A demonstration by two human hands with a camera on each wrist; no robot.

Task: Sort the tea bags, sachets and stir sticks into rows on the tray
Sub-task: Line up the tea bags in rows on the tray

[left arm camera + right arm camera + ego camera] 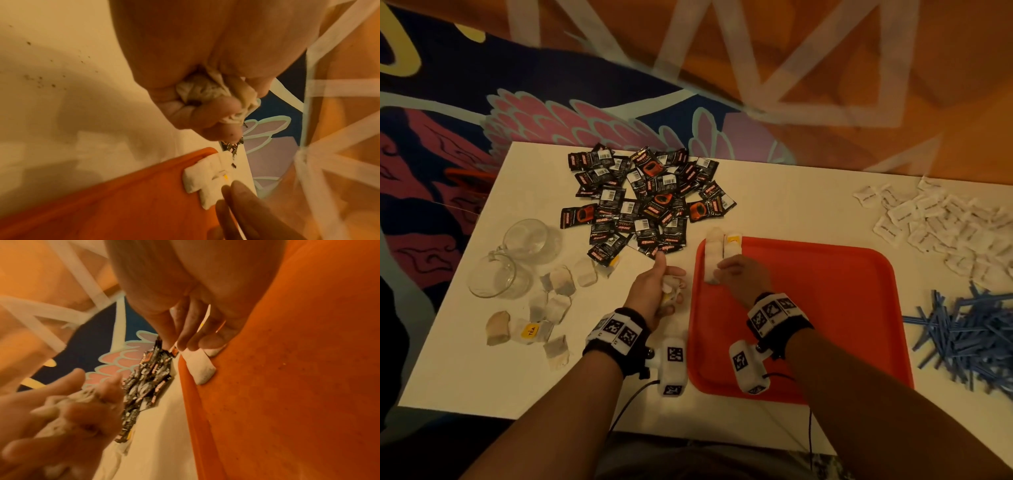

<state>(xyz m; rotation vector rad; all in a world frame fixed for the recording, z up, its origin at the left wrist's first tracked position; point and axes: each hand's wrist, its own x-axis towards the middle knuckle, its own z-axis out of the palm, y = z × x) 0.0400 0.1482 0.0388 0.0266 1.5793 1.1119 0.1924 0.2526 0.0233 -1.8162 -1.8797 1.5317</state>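
Currently left hand fingers clenched round a bunch of tea bags over the bench; right hand fingers flat, pressing tea bag row at tray far-left corner.

A white table is occupying the middle of the frame. Lying directly on it: a pile of black sachets at upper centre, two glass cups and loose tea bags at left, an orange tray at lower right, white sachets at upper right, and blue stir sticks at right.
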